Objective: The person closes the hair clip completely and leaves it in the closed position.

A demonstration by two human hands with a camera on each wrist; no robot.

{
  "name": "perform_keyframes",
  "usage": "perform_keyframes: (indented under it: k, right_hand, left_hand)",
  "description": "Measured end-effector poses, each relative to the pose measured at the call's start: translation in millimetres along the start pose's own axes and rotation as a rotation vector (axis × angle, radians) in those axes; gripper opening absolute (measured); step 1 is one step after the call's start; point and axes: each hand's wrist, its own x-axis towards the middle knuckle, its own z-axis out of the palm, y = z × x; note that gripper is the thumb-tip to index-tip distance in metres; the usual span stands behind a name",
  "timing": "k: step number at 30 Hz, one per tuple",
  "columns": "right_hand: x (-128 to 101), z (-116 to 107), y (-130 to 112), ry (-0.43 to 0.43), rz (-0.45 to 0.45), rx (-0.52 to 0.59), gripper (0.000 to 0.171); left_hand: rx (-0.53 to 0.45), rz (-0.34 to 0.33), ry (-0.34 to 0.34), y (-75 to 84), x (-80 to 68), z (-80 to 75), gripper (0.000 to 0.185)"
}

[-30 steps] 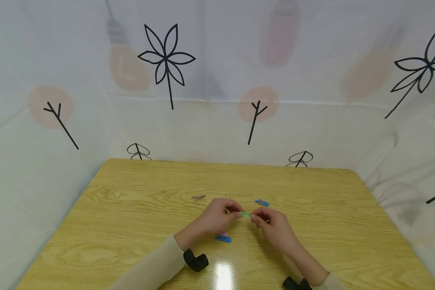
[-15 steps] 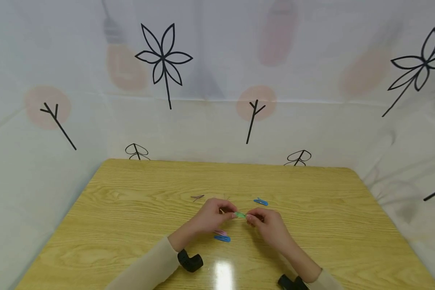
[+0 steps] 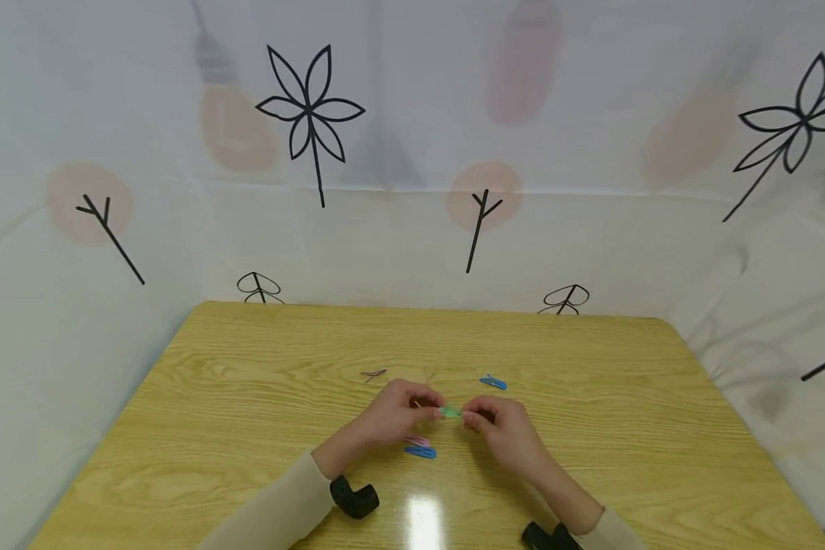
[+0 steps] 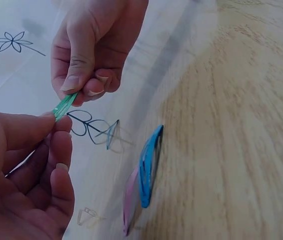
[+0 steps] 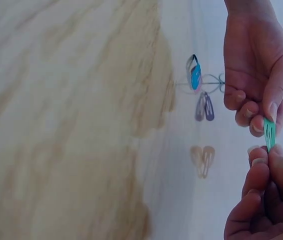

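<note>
Over the middle of the table, a green snap hair clip (image 3: 451, 412) is held in the air between both hands. The left hand (image 3: 400, 412) pinches one end between thumb and index finger. At the other end, the right hand (image 3: 507, 434) pinches it the same way. Seen from the left wrist, the green clip (image 4: 64, 106) is slim, and the fingertips cover both its ends. Its slotted face shows in the right wrist view, where the clip (image 5: 269, 134) looks closed, though its ends are hidden.
Below the left hand lie a blue hair clip (image 3: 421, 452) and a pink one (image 3: 418, 441), side by side. Another blue clip (image 3: 493, 382), popped open, lies behind the right hand. Farther left is a purple clip (image 3: 374, 374); a beige clip (image 5: 202, 160) lies in that back area.
Both hands have shifted slightly left and nearer the person, still pinching the green hair clip. The pink clip, partly covered before, shows more now. The view has also drifted slightly.
</note>
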Motion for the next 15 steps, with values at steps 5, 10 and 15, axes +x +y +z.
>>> perform_keyframes:
  k: [5,10,15]
  right_hand:
    - [-2.0,0.4,2.6,-0.027,-0.014,0.040,0.010]
    - [-2.0,0.9,3.5,-0.032,-0.012,0.036,0.010]
    - [-1.1,0.8,4.6,-0.049,0.013,0.012,0.011]
  left_hand:
    - [-0.019,0.013,-0.006,-4.3,-1.2,1.2,0.013]
    - [-0.021,0.004,0.007,-6.9,-2.8,0.6,0.012]
    - [-0.011,0.012,-0.008,-8.9,-2.8,-0.3,0.012]
